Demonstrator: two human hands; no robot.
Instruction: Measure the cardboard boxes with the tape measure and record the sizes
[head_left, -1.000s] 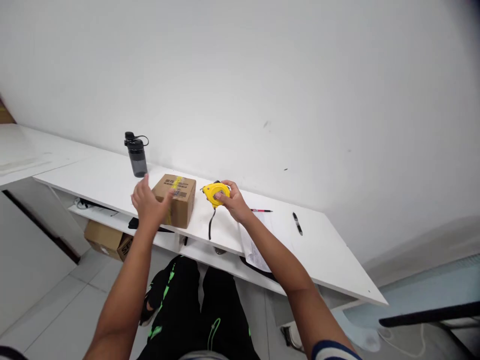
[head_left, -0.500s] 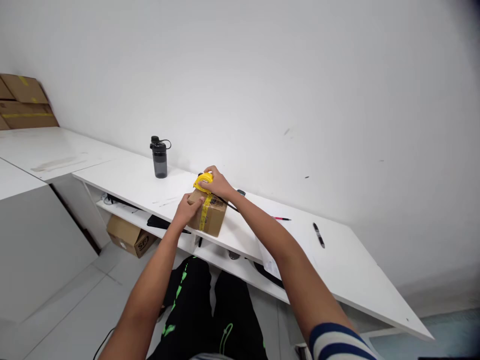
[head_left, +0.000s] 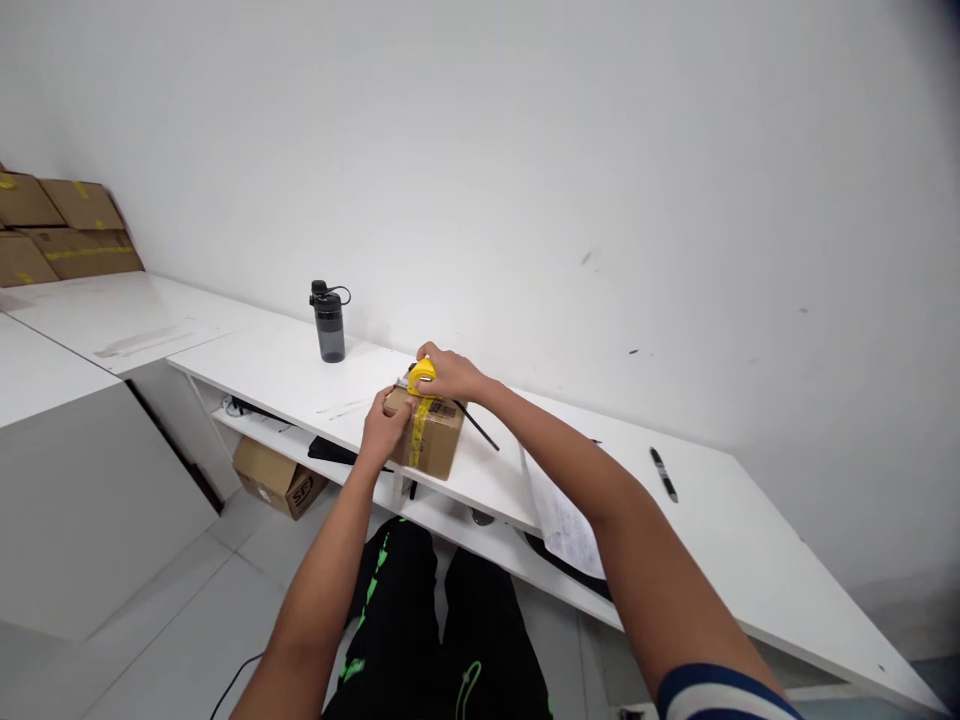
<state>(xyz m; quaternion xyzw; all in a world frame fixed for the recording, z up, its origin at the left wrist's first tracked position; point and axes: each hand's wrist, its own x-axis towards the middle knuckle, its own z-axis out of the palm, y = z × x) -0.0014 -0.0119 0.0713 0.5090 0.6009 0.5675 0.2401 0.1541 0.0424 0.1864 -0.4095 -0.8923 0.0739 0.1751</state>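
A small cardboard box (head_left: pixel 442 447) with yellow tape down its front stands at the front edge of the white table. My left hand (head_left: pixel 384 428) is closed around the box's left side, thumb on its top front edge. In my right hand (head_left: pixel 456 377) is a yellow tape measure (head_left: pixel 421 376), held on the top of the box near its left end. A short pale strip, apparently the blade, shows at the tape measure's left. A black strap (head_left: pixel 480 428) hangs from under my right hand towards the table.
A dark shaker bottle (head_left: pixel 330 330) stands behind and left of the box. To the right lie a written sheet (head_left: pixel 566 525), overhanging the front edge, and a black pen (head_left: pixel 663 474). Cartons (head_left: pixel 82 235) are stacked far left. An open carton (head_left: pixel 274 478) sits below the shelf.
My right hand has brought the tape measure slightly right and down onto the box top, and a short pale strip now shows beside it. My left hand stays on the box. The view has shifted a little.
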